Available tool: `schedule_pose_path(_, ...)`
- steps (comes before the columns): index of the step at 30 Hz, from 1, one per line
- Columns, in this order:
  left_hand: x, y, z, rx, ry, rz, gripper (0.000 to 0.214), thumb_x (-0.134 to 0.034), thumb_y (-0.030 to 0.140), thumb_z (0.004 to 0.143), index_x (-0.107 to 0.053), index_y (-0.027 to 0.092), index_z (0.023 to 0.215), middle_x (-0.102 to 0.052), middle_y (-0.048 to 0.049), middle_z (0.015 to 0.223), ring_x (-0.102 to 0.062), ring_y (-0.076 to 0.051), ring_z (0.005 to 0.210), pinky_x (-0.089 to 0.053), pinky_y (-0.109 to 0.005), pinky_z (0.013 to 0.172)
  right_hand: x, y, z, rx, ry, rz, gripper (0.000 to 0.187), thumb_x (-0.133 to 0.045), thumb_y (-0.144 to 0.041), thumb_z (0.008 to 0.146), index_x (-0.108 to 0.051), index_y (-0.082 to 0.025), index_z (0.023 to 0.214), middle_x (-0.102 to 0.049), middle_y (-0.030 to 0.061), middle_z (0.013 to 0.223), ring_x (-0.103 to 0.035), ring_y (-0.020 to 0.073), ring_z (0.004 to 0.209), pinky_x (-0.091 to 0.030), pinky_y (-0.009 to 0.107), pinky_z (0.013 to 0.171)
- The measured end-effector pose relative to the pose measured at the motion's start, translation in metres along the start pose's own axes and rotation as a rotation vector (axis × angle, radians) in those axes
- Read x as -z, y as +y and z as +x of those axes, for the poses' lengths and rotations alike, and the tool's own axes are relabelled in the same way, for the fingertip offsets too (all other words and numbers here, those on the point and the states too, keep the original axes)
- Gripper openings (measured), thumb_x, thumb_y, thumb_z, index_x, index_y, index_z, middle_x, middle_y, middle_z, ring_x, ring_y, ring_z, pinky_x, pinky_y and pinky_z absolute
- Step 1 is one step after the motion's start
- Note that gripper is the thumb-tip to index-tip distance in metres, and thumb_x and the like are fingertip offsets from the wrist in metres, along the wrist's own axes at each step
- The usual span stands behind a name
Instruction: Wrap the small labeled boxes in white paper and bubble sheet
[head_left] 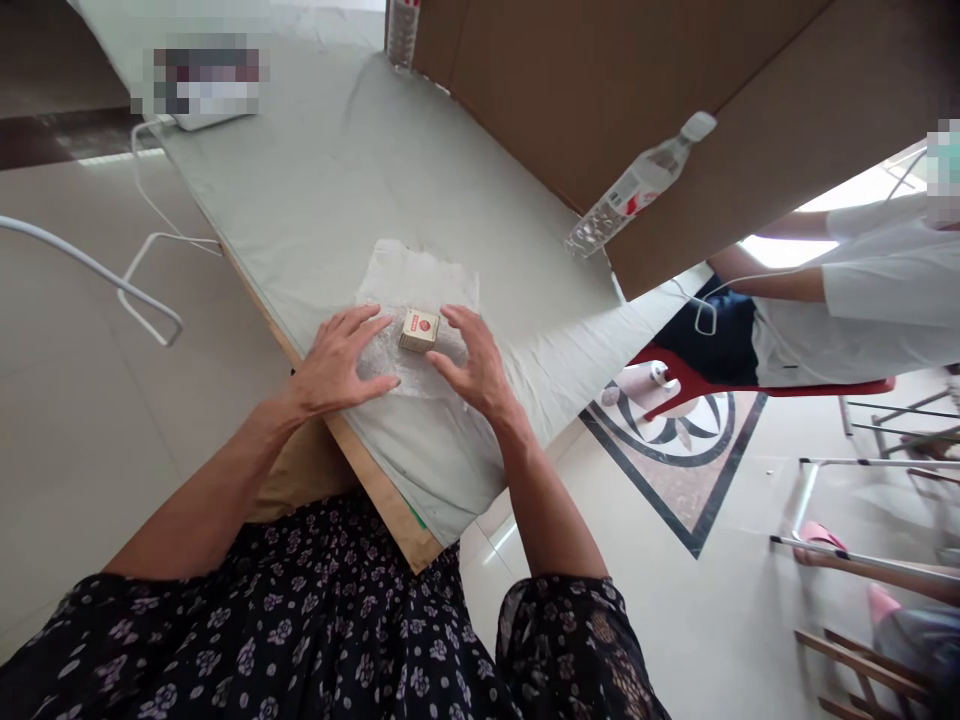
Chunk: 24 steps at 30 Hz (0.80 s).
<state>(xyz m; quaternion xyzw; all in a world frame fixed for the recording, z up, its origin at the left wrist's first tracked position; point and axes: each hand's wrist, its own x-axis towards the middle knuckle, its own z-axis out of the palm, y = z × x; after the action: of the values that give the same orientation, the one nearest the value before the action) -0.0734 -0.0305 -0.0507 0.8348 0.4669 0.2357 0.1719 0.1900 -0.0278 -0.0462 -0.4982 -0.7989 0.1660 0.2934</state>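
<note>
Near the corner of the cloth [322, 190] spread over the counter [384, 490], the head view shows a small box [419, 330] with a red mark sitting on a sheet of translucent wrap [420, 268], between the person's two hands. The left hand [337, 362] has its grip open, fingers and thumb spread at the wrap's left side; the right hand [478, 370] is open too, curved beside the box with its thumb aimed at it. Neither grip holds anything, and whether any fingertip presses on the wrap I cannot tell.

A slip seems the likeliest trouble: the wrap looks light and crinkled, so a nudge from either hand could slide it over the cloth and carry the box along or turn it askew. Pushed from one side only, the box might tip, since nothing braces it. The counter's edge passes beneath the left wrist, so a shove that way could send box or wrap toward the floor [67, 420]. Creases beyond the right hand suggest loose cloth; a dragging forearm might shift everything on it. Farther off, a plastic bottle [637, 195] stands beside a cardboard panel [562, 90], and a knock to that panel could topple it.
</note>
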Motion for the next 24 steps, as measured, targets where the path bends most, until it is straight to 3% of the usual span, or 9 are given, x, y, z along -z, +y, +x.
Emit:
schedule_pose_path(1,0.005,0.001,-0.007,-0.024,-0.007,0.013,0.076,-0.067,0.053,0.087,-0.049,0.02,0.152,-0.046,-0.0179,0.162,-0.04,-0.039,0.152,-0.029,-0.057,0.126,0.006,-0.005,-0.01,0.003,0.016,-0.029,0.054,-0.061,-0.046,0.098,-0.056,-0.026,0.147,-0.057,0.0111,0.155,-0.049,0.0303,0.147,-0.041,0.052,0.121)
schedule_pose_path(3,0.013,0.005,-0.019,-0.054,-0.039,0.05,0.069,-0.069,0.048,0.086,-0.053,0.024,0.148,-0.045,-0.0165,0.163,-0.038,-0.041,0.153,-0.029,-0.059,0.126,0.01,-0.016,-0.03,0.042,-0.069,-0.085,0.047,-0.063,-0.048,0.097,-0.062,-0.028,0.14,-0.062,0.0097,0.15,-0.054,0.0316,0.141,-0.043,0.053,0.117)
schedule_pose_path(7,0.01,0.015,-0.024,-0.084,-0.102,0.106,0.057,-0.068,0.033,0.084,-0.062,0.025,0.14,-0.045,-0.0164,0.163,-0.038,-0.041,0.154,-0.032,-0.06,0.124,-0.005,-0.029,-0.049,0.097,-0.188,-0.244,0.026,-0.061,-0.033,0.099,-0.073,-0.025,0.12,-0.068,0.0111,0.143,-0.062,0.032,0.127,-0.045,0.052,0.108)
schedule_pose_path(10,0.002,0.022,-0.017,-0.087,-0.078,0.11,0.051,-0.066,0.027,0.083,-0.067,0.024,0.133,-0.047,-0.0165,0.162,-0.039,-0.041,0.153,-0.034,-0.06,0.123,-0.017,-0.032,-0.043,0.068,-0.103,-0.282,0.027,-0.049,-0.022,0.103,-0.075,-0.024,0.102,-0.076,0.0095,0.13,-0.067,0.0283,0.117,-0.045,0.05,0.104)
schedule_pose_path(13,-0.003,0.027,-0.008,-0.078,-0.044,0.113,0.043,-0.067,0.026,0.083,-0.07,0.023,0.126,-0.049,-0.0166,0.161,-0.042,-0.04,0.152,-0.036,-0.06,0.122,-0.015,-0.032,-0.032,0.024,0.017,-0.238,0.028,-0.047,-0.026,0.105,-0.074,-0.024,0.098,-0.078,0.0087,0.122,-0.07,0.026,0.109,-0.047,0.047,0.101)
schedule_pose_path(18,-0.004,0.036,0.014,0.043,0.085,-0.015,0.015,-0.063,0.031,0.091,-0.073,0.022,0.099,-0.062,-0.0138,0.151,-0.055,-0.034,0.142,-0.041,-0.056,0.12,-0.004,-0.028,-0.017,-0.046,0.101,-0.154,0.023,-0.052,-0.033,0.103,-0.071,-0.025,0.093,-0.076,0.0099,0.124,-0.07,0.0268,0.118,-0.048,0.045,0.102)
schedule_pose_path(22,-0.006,0.039,0.038,0.164,0.139,-0.268,0.016,-0.061,0.034,0.091,-0.069,0.021,0.088,-0.07,-0.0129,0.14,-0.063,-0.031,0.132,-0.058,-0.046,0.097,0.0,-0.018,0.001,-0.109,0.118,-0.011,0.019,-0.054,-0.037,0.102,-0.067,-0.025,0.092,-0.074,0.0099,0.128,-0.068,0.0266,0.122,-0.05,0.045,0.104)
schedule_pose_path(24,-0.008,0.038,0.048,0.221,0.145,-0.361,0.019,-0.06,0.038,0.09,-0.069,0.021,0.089,-0.072,-0.0128,0.136,-0.068,-0.03,0.122,-0.059,-0.039,0.084,0.0,-0.011,0.012,-0.143,0.116,0.09,0.019,-0.055,-0.039,0.1,-0.065,-0.025,0.093,-0.075,0.0095,0.127,-0.069,0.0256,0.12,-0.052,0.042,0.102)
